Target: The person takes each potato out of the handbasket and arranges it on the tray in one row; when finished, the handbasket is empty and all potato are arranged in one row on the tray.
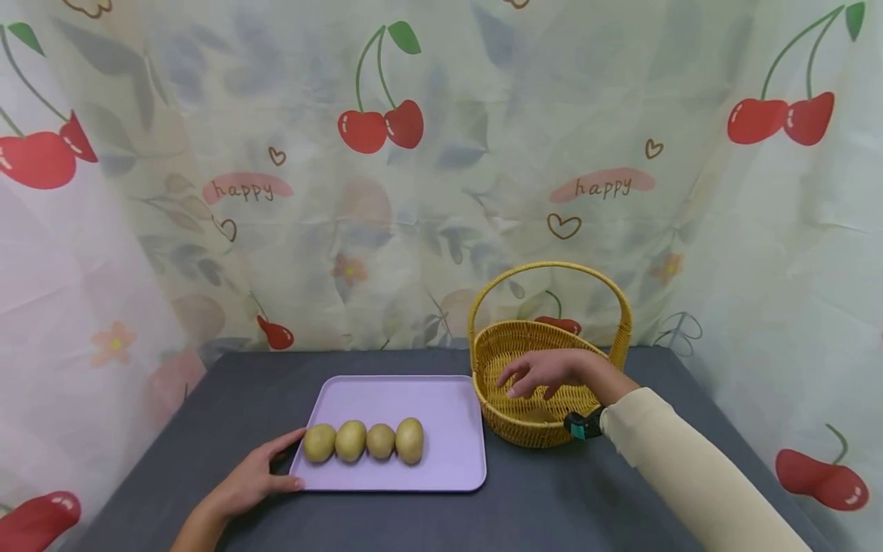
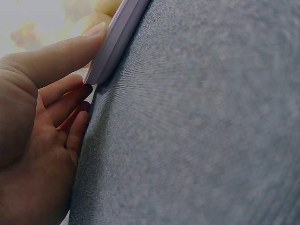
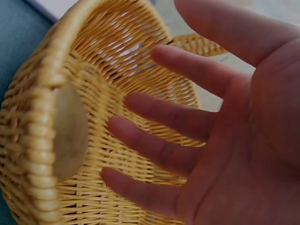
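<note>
Several potatoes stand in a row on the near left half of a lilac tray. My left hand touches the tray's near left corner, its thumb against the rim and the other fingers loosely bent beside it. Over the mouth of a wicker basket hovers my right hand, fingers spread and holding nothing. One more potato lies inside the basket by its near wall, partly hidden by the rim in the right wrist view.
The basket stands just right of the tray, its tall arched handle rising behind my right hand. A dark grey cloth covers the table. Printed curtains hang behind and on both sides.
</note>
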{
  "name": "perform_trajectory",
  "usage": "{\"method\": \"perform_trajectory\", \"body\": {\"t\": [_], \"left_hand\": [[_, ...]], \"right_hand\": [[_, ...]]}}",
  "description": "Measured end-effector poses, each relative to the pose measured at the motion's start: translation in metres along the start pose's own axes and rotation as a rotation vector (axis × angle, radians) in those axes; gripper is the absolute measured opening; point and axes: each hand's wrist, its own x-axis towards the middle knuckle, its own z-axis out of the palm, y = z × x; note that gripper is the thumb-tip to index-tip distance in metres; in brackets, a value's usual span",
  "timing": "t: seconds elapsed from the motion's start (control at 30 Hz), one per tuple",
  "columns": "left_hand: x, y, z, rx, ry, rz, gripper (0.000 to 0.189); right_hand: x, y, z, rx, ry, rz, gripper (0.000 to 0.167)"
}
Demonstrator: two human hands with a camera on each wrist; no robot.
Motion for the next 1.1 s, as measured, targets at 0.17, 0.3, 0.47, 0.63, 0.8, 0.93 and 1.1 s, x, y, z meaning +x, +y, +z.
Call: {"method": "perform_trajectory", "body": {"t": [0.17, 0.3, 0.47, 0.63, 0.8, 0.93, 1.1], "left_hand": [[0.0, 0.001, 0.0, -0.02, -0.005, -0.011, 0.082], [-0.001, 0.002, 0.001, -0.029, -0.008, -0.017, 0.082], [0.0, 0.001, 0.0, -0.016, -0.009, -0.004, 0.082], [0.0, 0.0, 0.0, -0.013, -0.014, 0.003, 0.082], [-0.001, 0.001, -0.002, -0.016, -0.019, -0.007, 0.083], [0.0, 0.001, -0.002, -0.016, -0.022, -0.006, 0.083], [0.0, 0.0, -0.002, 0.0, -0.023, 0.005, 0.083]], "right_hand": [[0.003, 0.007, 0.003, -0.01, -0.034, 0.089, 0.038], [0.003, 0.012, 0.006, -0.018, -0.03, 0.132, 0.031], [0.005, 0.019, 0.012, -0.045, -0.045, 0.137, 0.027], [0.006, 0.024, 0.016, -0.059, -0.033, 0.117, 0.027], [0.006, 0.029, 0.015, -0.048, -0.029, 0.067, 0.023], [0.005, 0.033, 0.015, 0.003, -0.012, 0.025, 0.022], [0.001, 0.033, 0.015, 0.041, 0.061, -0.101, 0.024]]}}
